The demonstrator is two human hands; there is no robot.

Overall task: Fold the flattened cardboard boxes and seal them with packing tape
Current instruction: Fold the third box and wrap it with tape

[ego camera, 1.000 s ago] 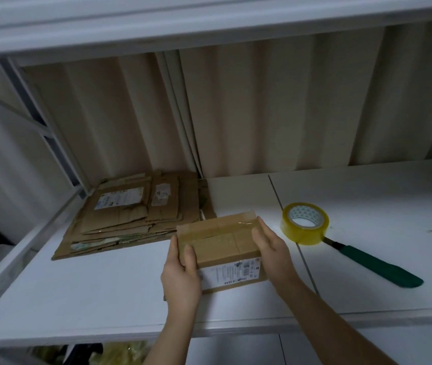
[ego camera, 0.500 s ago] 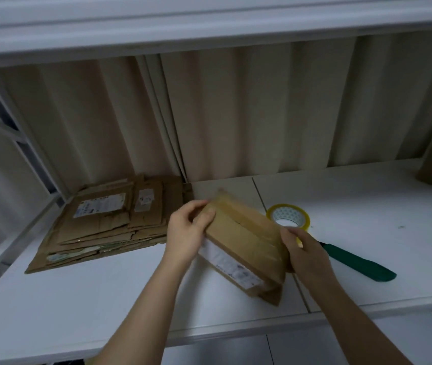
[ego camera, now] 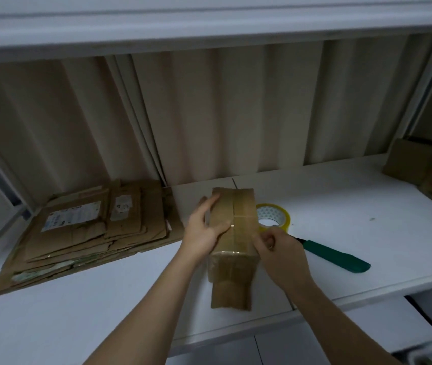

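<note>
Flat stack: At nine o'clock of our hands we see the pile of flattened brown cardboard boxes point(ego camera: 85, 230) with white labels, lying on the white desk point(ego camera: 367, 219) against the back panel. We judge these are yet to be folded and taped, so most of the job looks left to do.

Left hand: Our left hand point(ego camera: 204, 229) lies on the left face of the box, fingers spread and fairly straight, thumb reaching onto the top by the seam. It steadies the box; it does not clench it.

Box in hand: The small folded brown cardboard box point(ego camera: 236, 246) sits between both hands, at about the centre of the desk, long side running from twelve to six o'clock. Clear glossy tape covers the top seam and wraps over the near end. We judge this box close to sealed; whether its far end and underside are taped we cannot tell.

Right hand: Our right hand point(ego camera: 278, 246) curls at the box's right edge, fingertips pinched together at the cardboard or a tape edge there; exactly which, we cannot tell.

Tape: The roll of yellowish clear packing tape point(ego camera: 275, 216) lies flat at one o'clock, just behind the box.

Cutter: The green-handled knife point(ego camera: 338, 258) lies at three o'clock, blade end toward the roll.

Far right: More brown cardboard point(ego camera: 420, 167) sits at two o'clock, at the desk's edge.
</note>
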